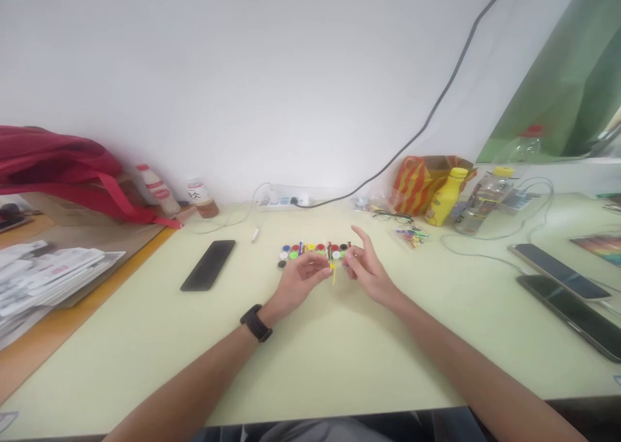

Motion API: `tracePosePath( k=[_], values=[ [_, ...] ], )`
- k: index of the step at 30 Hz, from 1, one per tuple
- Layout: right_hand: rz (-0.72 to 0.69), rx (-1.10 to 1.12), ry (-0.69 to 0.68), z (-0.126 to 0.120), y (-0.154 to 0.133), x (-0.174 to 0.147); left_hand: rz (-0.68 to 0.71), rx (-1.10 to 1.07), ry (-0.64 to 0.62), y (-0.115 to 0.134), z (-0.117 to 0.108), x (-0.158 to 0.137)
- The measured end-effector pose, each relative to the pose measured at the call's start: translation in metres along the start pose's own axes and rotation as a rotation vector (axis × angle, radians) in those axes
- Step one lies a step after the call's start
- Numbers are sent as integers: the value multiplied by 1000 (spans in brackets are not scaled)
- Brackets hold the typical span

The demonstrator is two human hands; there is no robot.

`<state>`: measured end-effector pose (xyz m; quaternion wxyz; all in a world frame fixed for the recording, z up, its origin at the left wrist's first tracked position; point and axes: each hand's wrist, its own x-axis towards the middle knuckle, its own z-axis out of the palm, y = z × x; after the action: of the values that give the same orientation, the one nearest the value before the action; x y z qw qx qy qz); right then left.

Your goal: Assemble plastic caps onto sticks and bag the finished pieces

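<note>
My left hand (307,276), with a black watch on its wrist, pinches a small thin yellow-and-green plastic piece (333,272) between thumb and fingertips. Just to the right of it is my right hand (366,267), index finger raised and the other fingers curled toward the thumb. Whether something small sits in that curl is hidden. Behind both hands lie rows of small round coloured discs (286,248) in blue, red, white, green, yellow and black, with a few thin coloured pieces among them. My hands partly cover these rows.
A black phone (208,265) and a white marker-like stick (255,235) lie left. To the right are a bag of small coloured pieces (412,237), glasses (392,217), a yellow bottle (446,199) and two phones (560,272) (572,312). A power strip (284,199) lies along the wall.
</note>
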<state>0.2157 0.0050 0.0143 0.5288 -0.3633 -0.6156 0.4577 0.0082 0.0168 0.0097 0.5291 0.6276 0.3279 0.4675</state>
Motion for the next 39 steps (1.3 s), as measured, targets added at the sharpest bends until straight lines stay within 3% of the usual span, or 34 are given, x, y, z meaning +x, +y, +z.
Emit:
tracePosePath(
  k=[2, 7, 12, 21, 29, 35, 39],
  values=[
    [29, -30, -18, 0, 1, 0, 4, -4, 11, 1, 0, 0],
    [187, -99, -212, -4, -6, 1, 27, -2, 28, 3, -1, 0],
    [108, 29, -107, -1, -9, 2, 35, 15, 18, 1, -1, 1],
    [90, 47, -119, 1, -1, 3, 39, 31, 12, 3, 1, 0],
    [-102, -232, -50, -3, -8, -1, 22, 10, 24, 1, 0, 1],
    [-139, -257, -10, -4, -7, -3, 10, -10, 38, 1, -1, 2],
    [-155, -320, -94, -5, -6, -3, 0, -28, 50, 3, -1, 2]
  ],
)
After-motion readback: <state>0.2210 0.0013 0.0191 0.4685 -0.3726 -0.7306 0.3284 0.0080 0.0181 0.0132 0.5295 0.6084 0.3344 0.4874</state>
